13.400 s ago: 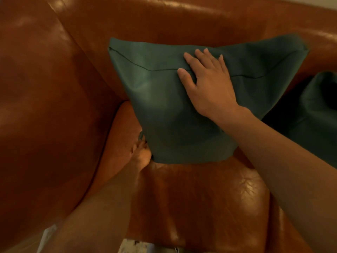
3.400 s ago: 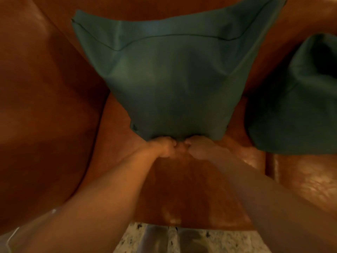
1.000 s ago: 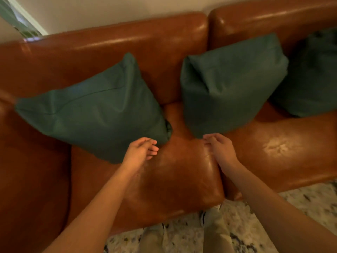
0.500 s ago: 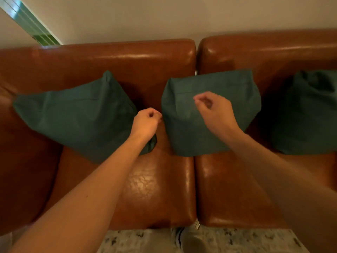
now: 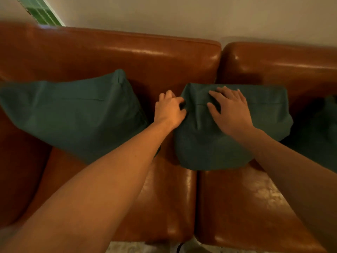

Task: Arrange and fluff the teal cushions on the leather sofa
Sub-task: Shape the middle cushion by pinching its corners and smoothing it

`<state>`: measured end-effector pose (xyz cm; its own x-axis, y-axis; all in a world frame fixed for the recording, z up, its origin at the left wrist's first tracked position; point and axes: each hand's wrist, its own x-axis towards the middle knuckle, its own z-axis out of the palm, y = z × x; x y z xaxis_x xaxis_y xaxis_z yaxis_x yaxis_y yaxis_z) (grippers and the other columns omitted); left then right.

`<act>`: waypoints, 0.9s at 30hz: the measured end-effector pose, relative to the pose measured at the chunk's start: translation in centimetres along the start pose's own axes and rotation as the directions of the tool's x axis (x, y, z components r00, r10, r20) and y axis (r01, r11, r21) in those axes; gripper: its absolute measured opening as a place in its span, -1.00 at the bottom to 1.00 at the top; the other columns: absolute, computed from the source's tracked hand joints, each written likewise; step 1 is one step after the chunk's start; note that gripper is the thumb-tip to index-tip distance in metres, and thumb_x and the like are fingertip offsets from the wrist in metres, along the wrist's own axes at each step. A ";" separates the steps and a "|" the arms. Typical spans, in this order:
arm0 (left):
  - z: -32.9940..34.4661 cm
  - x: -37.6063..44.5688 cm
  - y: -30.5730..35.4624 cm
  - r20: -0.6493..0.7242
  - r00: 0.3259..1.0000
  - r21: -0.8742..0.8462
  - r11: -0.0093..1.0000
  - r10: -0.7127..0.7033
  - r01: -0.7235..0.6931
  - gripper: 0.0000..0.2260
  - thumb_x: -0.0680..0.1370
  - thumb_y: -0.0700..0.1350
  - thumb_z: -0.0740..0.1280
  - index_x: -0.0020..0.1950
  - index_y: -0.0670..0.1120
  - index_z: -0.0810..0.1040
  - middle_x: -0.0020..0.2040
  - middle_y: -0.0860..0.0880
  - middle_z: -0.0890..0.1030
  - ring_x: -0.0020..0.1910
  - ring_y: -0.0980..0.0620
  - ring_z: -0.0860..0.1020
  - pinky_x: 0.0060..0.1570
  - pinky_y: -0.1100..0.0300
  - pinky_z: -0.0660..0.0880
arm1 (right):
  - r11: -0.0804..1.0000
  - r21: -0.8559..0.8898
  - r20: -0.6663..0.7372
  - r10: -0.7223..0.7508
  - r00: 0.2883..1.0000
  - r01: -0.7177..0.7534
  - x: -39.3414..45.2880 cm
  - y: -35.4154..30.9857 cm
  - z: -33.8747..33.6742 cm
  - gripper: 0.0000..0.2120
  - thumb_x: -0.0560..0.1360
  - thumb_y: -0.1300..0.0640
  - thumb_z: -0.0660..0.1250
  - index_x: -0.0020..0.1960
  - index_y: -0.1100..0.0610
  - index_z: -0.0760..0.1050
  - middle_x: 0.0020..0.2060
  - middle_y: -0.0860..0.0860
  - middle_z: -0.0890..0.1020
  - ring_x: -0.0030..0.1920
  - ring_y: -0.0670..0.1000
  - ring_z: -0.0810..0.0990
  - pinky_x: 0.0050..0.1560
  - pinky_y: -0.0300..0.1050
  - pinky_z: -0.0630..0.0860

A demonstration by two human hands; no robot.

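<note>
Three teal cushions lean on the brown leather sofa (image 5: 164,57). The left cushion (image 5: 73,114) lies tilted against the backrest. The middle cushion (image 5: 209,147) stands over the seam between two seat pads. My left hand (image 5: 169,110) grips its upper left corner, fingers curled into the fabric. My right hand (image 5: 231,110) lies flat on its upper front face, fingers spread. Only a dark sliver of the right cushion (image 5: 321,134) shows at the frame's edge, partly behind my right forearm.
A pale wall (image 5: 182,15) rises behind the sofa, with a green strip of window or door (image 5: 40,11) at the top left. The sofa's left armrest (image 5: 14,170) bounds the left seat. A patterned rug (image 5: 145,248) shows below the front edge.
Both hands have moved forward from mid-air onto the middle cushion: the left has closed on its corner, the right has opened flat on its face. The view has come closer.
</note>
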<state>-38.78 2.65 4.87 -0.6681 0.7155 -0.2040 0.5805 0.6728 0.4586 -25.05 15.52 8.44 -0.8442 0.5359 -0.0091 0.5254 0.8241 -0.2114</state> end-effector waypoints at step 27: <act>1.8 0.7 -0.1 -0.127 0.874 -0.670 0.690 -0.470 0.274 -0.91 0.59 -0.17 0.25 -0.10 -0.08 0.50 0.05 -0.05 0.46 -0.03 0.05 0.46 0.17 0.14 0.39 | 0.990 0.143 -0.063 -0.005 0.998 0.014 0.4 2.3 1.4 -0.59 0.60 -0.07 0.20 0.38 0.07 0.45 0.35 0.06 0.47 0.44 0.10 0.33 0.53 0.07 0.05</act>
<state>-38.51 3.42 3.09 -0.9153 0.2853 -0.2842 -0.0943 0.5344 0.8400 -24.36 17.36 6.57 -0.8383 0.5425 0.0533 0.4933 0.7966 -0.3494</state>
